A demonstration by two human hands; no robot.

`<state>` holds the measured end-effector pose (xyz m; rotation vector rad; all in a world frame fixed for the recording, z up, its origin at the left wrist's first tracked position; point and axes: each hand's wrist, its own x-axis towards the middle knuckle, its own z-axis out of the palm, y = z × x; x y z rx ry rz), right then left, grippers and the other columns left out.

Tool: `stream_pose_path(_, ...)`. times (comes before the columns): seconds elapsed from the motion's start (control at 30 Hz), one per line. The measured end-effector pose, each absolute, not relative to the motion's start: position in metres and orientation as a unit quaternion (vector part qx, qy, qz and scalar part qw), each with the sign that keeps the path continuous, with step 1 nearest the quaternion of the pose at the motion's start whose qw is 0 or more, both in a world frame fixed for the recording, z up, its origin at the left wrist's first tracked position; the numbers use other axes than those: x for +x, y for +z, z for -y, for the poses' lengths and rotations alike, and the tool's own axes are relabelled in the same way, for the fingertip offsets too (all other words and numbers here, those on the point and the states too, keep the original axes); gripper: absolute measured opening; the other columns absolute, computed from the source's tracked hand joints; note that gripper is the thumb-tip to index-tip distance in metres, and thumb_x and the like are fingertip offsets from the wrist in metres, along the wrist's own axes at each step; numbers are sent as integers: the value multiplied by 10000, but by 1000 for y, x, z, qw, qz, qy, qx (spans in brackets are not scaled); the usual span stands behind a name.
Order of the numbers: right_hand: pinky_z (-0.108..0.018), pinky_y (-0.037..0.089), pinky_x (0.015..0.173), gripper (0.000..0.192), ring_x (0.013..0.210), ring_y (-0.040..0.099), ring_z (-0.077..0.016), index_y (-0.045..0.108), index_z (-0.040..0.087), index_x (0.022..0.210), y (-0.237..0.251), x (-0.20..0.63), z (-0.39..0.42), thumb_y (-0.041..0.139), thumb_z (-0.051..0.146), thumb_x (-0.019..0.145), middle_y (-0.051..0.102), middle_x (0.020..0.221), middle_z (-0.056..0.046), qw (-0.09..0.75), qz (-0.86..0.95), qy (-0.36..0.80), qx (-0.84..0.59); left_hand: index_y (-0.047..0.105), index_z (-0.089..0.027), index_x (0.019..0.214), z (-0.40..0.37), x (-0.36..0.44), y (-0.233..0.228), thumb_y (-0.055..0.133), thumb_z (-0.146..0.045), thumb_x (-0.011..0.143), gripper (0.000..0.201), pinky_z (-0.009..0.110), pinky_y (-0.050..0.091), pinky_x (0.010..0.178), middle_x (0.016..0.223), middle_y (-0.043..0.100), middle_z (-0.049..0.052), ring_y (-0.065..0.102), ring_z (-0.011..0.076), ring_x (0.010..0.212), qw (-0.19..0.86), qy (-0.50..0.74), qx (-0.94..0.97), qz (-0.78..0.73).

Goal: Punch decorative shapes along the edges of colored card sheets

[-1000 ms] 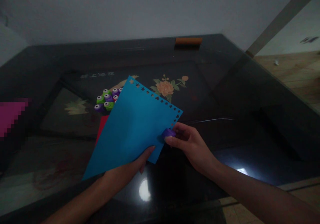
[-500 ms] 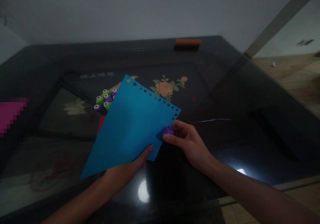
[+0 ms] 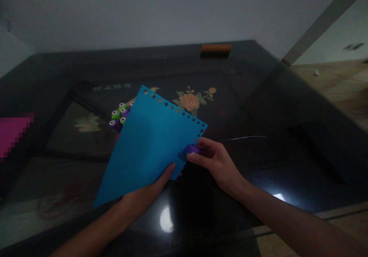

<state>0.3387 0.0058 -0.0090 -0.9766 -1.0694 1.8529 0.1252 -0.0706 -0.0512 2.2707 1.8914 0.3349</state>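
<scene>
Left hand (image 3: 149, 193) pinches the near edge of the blue paper sheet (image 3: 149, 146), held tilted above the dark glass table (image 3: 258, 107). Right hand (image 3: 218, 161) is closed around a purple punch (image 3: 191, 149) at the sheet's right edge. Spare punches (image 3: 120, 115) sit behind the sheet.

Both forearms come in from the bottom edge, angled up twd the middle. Left hand (image 3: 149, 192) sits mostly under what it holds, only thumb showing on top, pointing up-right, w/ fingers hidden. Right hand (image 3: 218, 163) is curled, thumb and fingertips (image 3: 193, 157) pinched together pointing left, wrist straight. Hands are near each other, not touching.
</scene>
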Motion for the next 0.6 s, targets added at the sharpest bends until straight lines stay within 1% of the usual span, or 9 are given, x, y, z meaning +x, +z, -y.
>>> stream_pose_path(0.17,-304,475,727,326,725,606,-140,655,220,833,-11,338,-6,818,249,552,657,774,25,383,406,723,-408,636,-270,1084,62,138,-43,438,-413,887,314,461,498,850,960,709,67,645,278,934,76,136,733,-662)
stream_pose_path(0.4,-321,484,752,305,746,620,-147,650,221,821,-8,338,-5,809,237,562,665,787,22,377,404,733,-397,668,-265,1039,68,138,-48,422,-322,894,291,516,482,831,1031,686,98,651,317,904,64,122,738,-661)
stream_pose_path(0.5,-310,478,732,327,725,613,-140,643,212,824,-7,338,-4,817,239,548,658,771,26,372,399,733,-407,650,-252,1079,67,138,-49,429,-356,893,307,474,494,830,1044,685,100,655,303,898,58,131,737,-660)
stream_pose_path(0.6,-304,478,723,370,708,607,-132,636,214,846,-8,338,-4,825,233,529,658,764,33,376,387,730,-419,640,-248,1101,65,137,-50,397,-399,902,348,427,499,844,1005,705,78,653,281,909,33,172,730,-661)
